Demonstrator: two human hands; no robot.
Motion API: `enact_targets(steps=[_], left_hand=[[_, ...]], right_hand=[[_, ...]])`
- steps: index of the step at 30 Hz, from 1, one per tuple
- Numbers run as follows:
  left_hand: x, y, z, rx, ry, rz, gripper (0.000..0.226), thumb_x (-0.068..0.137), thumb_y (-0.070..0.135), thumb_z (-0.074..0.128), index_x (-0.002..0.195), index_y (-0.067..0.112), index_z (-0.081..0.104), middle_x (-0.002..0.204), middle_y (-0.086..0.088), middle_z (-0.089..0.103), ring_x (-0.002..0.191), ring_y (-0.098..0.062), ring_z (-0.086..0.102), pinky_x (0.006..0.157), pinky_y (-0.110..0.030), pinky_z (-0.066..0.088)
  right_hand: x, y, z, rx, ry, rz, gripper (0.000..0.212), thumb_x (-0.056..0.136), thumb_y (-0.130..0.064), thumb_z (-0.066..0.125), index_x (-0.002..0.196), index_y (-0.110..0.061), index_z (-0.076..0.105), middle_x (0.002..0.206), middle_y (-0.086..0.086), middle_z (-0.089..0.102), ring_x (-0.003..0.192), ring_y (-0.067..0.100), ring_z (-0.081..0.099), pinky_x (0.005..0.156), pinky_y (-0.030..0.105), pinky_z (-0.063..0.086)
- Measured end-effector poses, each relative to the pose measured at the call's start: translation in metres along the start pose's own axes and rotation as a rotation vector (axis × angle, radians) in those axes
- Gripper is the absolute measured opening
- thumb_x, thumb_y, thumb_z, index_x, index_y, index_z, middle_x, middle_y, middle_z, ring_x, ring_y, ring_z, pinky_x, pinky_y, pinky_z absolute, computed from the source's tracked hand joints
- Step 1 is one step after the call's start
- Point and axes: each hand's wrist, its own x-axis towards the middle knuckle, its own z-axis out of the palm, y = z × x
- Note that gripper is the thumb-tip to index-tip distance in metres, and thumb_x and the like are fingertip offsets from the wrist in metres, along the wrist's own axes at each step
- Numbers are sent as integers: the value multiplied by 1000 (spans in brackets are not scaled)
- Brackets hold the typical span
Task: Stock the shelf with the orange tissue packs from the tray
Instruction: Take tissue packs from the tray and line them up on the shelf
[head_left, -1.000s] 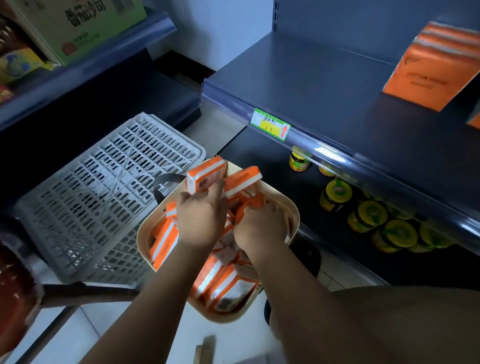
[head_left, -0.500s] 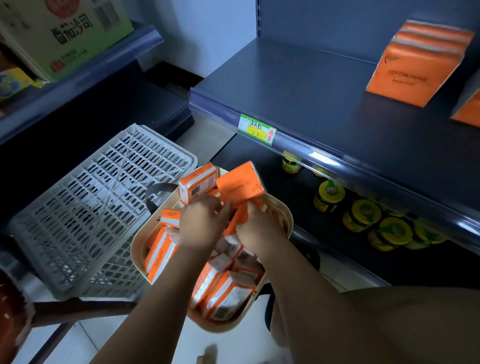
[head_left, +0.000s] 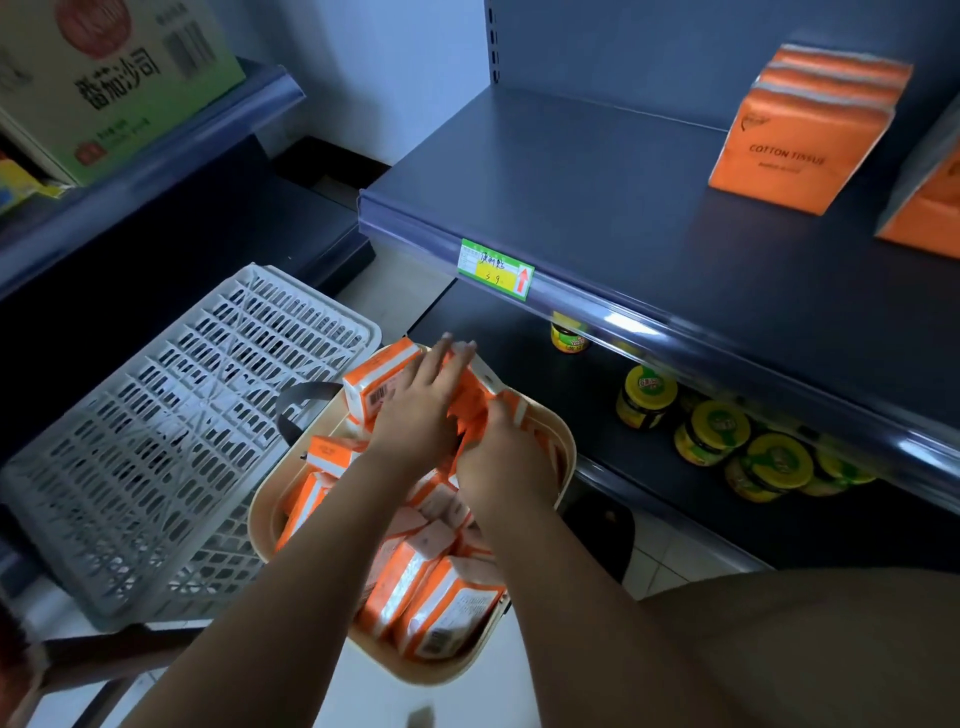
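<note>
Your left hand (head_left: 415, 415) lays straight fingers (head_left: 444, 361) across a raised orange tissue pack (head_left: 475, 389). Your right hand (head_left: 501, 462) grips its lower end with curled fingers, over the beige tray (head_left: 569, 452), below the shelf (head_left: 571, 197).

The dark shelf (head_left: 571, 197) carries two orange tissue packs (head_left: 800, 140) at its right end and a price tag (head_left: 496, 268) on its front edge. On the lower shelf (head_left: 597, 415) stand yellow-lidded jars (head_left: 711, 431).
</note>
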Motion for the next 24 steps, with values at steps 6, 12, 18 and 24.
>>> enact_targets(steps=[6, 12, 18, 24], left_hand=[[27, 2, -8, 422, -90, 133, 90, 89, 29, 78, 162, 40, 25, 165, 1, 29, 153, -36, 21, 119, -55, 30], [36, 7, -18, 511, 42, -66, 46, 90, 26, 64, 135, 35, 61, 128, -7, 52, 120, -38, 48, 101, -49, 40], [6, -2, -48, -165, 215, -298, 20, 87, 26, 61, 103, 20, 51, 92, -4, 64, 86, -35, 63, 73, -43, 51], [-43, -12, -77, -793, 466, -479, 25, 87, 35, 74, 89, 17, 57, 79, -4, 62, 72, -23, 59, 66, -44, 54]], right_hand=[[-3, 2, -6, 74, 115, 78, 87, 98, -33, 62, 163, -16, 6, 132, 11, 64, 118, 31, 65, 95, 44, 50], [-1, 4, -9, 137, 220, 107, 31, 91, -32, 65, 116, -15, 66, 106, 1, 72, 98, 23, 70, 73, 25, 40], [-9, 3, -26, 327, 178, 5, 42, 83, -36, 60, 125, -36, 66, 102, -8, 72, 97, 20, 67, 91, 43, 56], [-19, -2, -51, 613, 141, -19, 56, 82, -33, 65, 137, -36, 58, 108, -15, 70, 98, 12, 68, 93, 43, 58]])
